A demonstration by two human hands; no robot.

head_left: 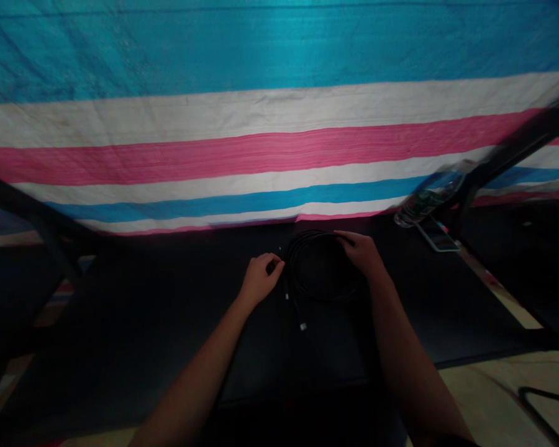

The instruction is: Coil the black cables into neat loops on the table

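Observation:
A coiled black cable [321,267] lies on the dark table [121,347], with its loose ends and small metal connectors [302,326] trailing toward me. My right hand [361,253] grips the far right side of the coil. My left hand [261,279] sits at the coil's left edge with its fingers curled in a pinch around a strand of the cable. The dim light makes that strand hard to follow, and the fingers hide part of it.
A clear plastic water bottle [428,197] lies at the table's far right, beside a phone [438,234]. A striped blue, white and pink tarp [261,136] hangs behind the table. Dark frame bars [507,155] cross both sides, and a black loop [540,403] lies on the floor.

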